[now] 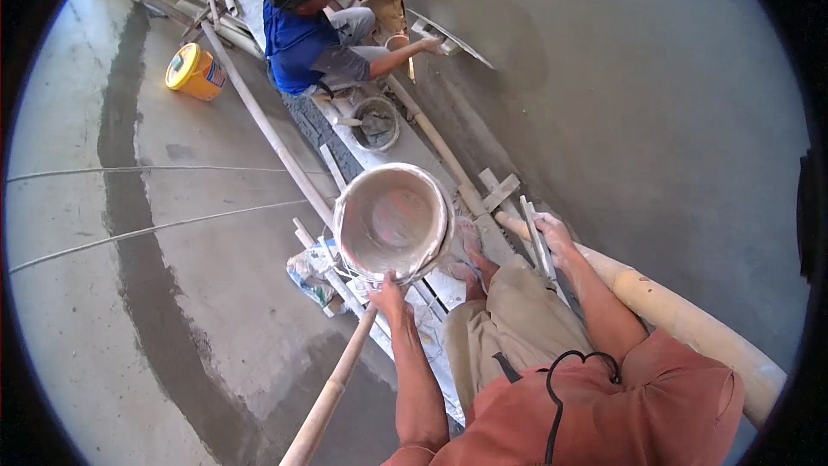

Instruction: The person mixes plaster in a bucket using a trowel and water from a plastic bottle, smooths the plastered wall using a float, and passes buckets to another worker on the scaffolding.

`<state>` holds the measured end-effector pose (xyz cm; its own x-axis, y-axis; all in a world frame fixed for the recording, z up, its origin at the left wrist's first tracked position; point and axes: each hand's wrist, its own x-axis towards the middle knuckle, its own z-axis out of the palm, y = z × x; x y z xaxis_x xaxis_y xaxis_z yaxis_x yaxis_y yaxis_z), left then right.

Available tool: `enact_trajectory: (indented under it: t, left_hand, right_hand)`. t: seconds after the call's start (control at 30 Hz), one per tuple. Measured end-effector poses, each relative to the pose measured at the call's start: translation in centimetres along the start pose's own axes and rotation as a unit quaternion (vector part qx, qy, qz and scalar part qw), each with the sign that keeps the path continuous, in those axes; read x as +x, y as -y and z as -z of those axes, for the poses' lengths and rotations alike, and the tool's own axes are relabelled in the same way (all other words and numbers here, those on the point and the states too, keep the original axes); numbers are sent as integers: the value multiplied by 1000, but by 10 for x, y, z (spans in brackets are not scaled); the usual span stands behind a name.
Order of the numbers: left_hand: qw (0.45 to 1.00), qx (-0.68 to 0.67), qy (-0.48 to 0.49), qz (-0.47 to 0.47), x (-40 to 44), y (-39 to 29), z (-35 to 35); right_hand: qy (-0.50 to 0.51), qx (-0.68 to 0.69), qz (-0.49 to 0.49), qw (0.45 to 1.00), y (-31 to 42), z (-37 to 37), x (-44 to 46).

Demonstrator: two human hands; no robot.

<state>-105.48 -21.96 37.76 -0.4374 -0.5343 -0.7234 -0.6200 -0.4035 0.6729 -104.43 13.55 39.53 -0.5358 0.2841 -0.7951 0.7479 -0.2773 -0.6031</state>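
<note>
In the middle of the head view is a mortar-smeared bucket, tilted so its inside shows, with a thin grey coating and reddish patches at the bottom. My left hand grips its near rim, fingers closed. On the other side, my right hand is wrapped round a plastering float, seen nearly edge-on beside the bamboo rail; its handle is mostly hidden by my fingers. My bare feet stand on the plank walkway just beyond the bucket.
A co-worker in blue sits farther along the planks, holding a float against the grey wall. Near them stands a mortar bucket. Bamboo poles edge the scaffold; a yellow bucket and ropes are at left.
</note>
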Motion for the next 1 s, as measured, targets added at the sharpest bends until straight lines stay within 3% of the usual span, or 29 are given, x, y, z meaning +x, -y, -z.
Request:
enact_trajectory:
  t: [0.1, 0.23, 0.47, 0.53, 0.57, 0.63, 0.67, 0.73, 0.77, 0.93, 1.0]
  left_hand:
    - [999, -45, -2, -29, -21, -29, -17]
    - [998, -31, 28, -44, 7, 6, 18]
    - [994, 85, -70, 4, 10, 68, 114]
    - [977, 193, -86, 27, 17, 92, 143]
    - [955, 253, -143, -61, -1, 92, 143]
    - [951, 261, -166, -16, -13, 99, 166]
    - [947, 259, -190, 9, -12, 109, 181]
    - [964, 233, -124, 42, -19, 117, 210]
    - [973, 170, -145, 64, -21, 125, 220]
    - [967, 137, -187, 105, -46, 117, 225]
    - [985, -1, -148, 91, -40, 116, 217]
  right_hand:
    - [-1, 13, -30, 999, 6, -5, -5]
    - [-26, -9, -51, 998, 8, -3, -6]
    - [-22, 45, -19, 999, -18, 2, 13]
    - [-6, 41, -16, 999, -21, 4, 17]
    - [-12, 35, -17, 999, -21, 5, 19]
    - [-15, 21, -17, 1000, -25, 8, 20]
    - [-22, 24, -8, 999, -25, 9, 22]
    - [-27, 22, -1, 999, -20, 11, 23]
    - [-26, 19, -13, 999, -18, 11, 19]
    - [-2, 79, -27, 996, -14, 15, 20]
    - [0, 53, -1, 999, -21, 22, 37]
